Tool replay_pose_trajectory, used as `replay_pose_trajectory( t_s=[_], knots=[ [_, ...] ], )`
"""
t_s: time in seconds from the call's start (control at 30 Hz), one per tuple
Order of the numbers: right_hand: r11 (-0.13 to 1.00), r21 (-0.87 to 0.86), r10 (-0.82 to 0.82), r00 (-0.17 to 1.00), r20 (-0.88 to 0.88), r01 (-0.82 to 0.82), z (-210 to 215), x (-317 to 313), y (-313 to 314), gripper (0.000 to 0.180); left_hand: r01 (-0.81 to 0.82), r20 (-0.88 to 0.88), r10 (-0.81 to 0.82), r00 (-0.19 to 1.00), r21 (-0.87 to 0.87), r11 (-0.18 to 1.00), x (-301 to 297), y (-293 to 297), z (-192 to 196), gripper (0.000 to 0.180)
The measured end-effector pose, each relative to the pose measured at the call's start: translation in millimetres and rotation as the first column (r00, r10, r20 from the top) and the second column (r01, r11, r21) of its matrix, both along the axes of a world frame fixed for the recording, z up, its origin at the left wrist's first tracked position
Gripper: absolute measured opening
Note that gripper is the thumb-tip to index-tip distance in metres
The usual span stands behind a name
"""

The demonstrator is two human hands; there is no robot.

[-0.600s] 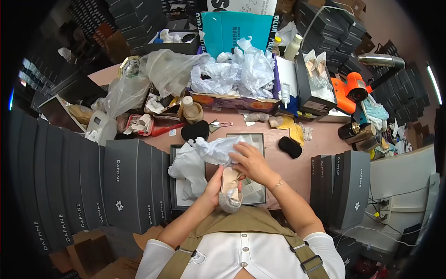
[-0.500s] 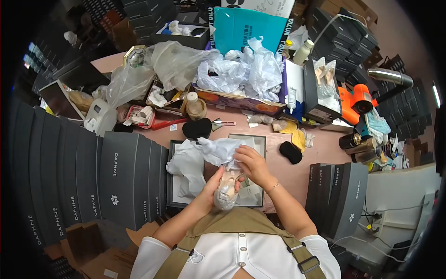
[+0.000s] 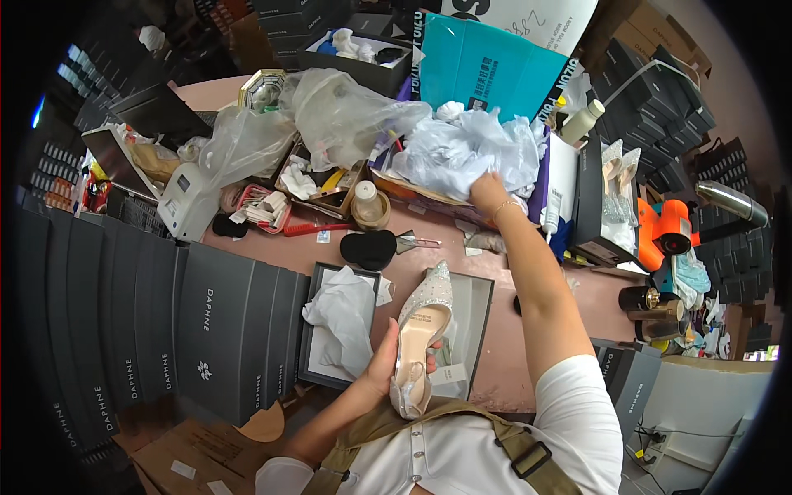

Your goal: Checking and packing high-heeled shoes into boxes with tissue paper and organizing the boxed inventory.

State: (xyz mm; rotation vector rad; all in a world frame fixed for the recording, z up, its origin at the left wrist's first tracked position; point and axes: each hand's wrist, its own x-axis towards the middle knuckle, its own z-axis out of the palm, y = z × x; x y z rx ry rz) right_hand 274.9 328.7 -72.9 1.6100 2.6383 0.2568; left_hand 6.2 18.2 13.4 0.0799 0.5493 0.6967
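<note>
My left hand [image 3: 382,360] grips a pointed, sparkly pale slingback shoe [image 3: 424,312] around its heel half, toe pointing away from me and insole facing up. Beneath it lies an open grey shoebox [image 3: 483,318] with a pale inside; small cards show in it. Crumpled white tissue [image 3: 340,322] fills the box part on the left. My right arm reaches far forward, and my right hand [image 3: 489,192] is closed at the near edge of a heap of white tissue paper [image 3: 462,148] in a purple-sided box. Its fingertips are partly hidden by the paper.
Grey shoeboxes stand in a row on the left [image 3: 223,330]; another stack [image 3: 627,379] is at the right. A box with a pair of sparkly shoes [image 3: 619,177], an orange tool [image 3: 664,231], a brown jar [image 3: 370,206] and a black pad [image 3: 369,249] surround the work spot.
The white tissue around the shoe's front has come away, baring the pointed toe. My right hand has moved from the shoe forward to the tissue heap. My left hand still holds the shoe.
</note>
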Motion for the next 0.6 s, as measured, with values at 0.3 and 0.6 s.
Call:
replay_pose_trajectory(
  t_s=[0.3,0.6],
  knots=[
    [0.876,-0.418,-0.191,0.622,-0.759,-0.241,172,-68,-196,0.037,-0.202,-0.057,0.205,0.977,0.062,0.977,-1,-1,-17,0.081],
    [0.950,-0.292,-0.150,0.652,-0.743,-0.114,59,-133,-288,0.044,-0.186,-0.256,0.265,0.930,0.295,0.937,36,-34,-25,0.075]
  ],
)
